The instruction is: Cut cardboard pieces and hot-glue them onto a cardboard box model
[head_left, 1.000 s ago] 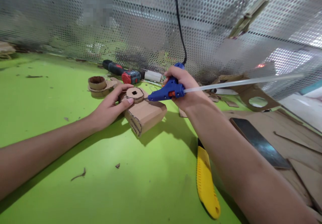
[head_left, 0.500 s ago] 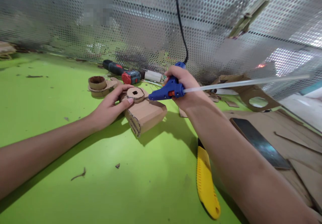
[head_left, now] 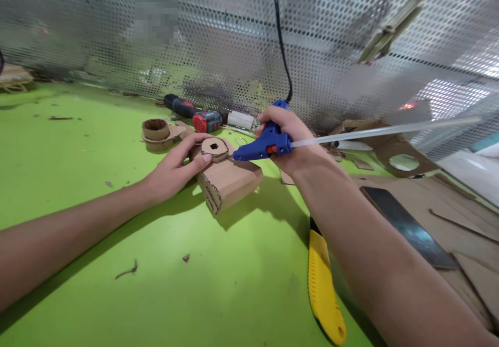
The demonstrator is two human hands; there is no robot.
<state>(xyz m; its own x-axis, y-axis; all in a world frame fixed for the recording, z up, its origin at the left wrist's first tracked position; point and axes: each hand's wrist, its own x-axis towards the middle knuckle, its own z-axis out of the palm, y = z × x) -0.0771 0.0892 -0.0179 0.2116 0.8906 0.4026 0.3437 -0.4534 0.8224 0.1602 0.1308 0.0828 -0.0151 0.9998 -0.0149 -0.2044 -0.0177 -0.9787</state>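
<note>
My right hand (head_left: 290, 133) is wrapped round a blue hot glue gun (head_left: 257, 146). A long translucent glue stick (head_left: 362, 133) juts out of its back end. The nozzle points left, close beside a round cardboard disc (head_left: 214, 149) with a small dark square hole. That disc sits on top of a folded cardboard box piece (head_left: 234, 180) whose layered corrugated edges face me. My left hand (head_left: 181, 170) grips the disc and box piece from the left, its thumb on the disc's near rim. Whether glue is coming out is too small to tell.
A yellow utility knife (head_left: 325, 290) lies in front of my right forearm. Behind are a cardboard ring part (head_left: 156, 133) and a cordless power tool (head_left: 195, 115). A phone (head_left: 407, 227) rests on cardboard sheets (head_left: 468, 201) at right. A perforated metal panel (head_left: 218, 40) closes off the back.
The whole view has shifted slightly, so everything sits a little farther right and lower. Both hands keep their holds, and the glue gun's nozzle stays beside the disc.
</note>
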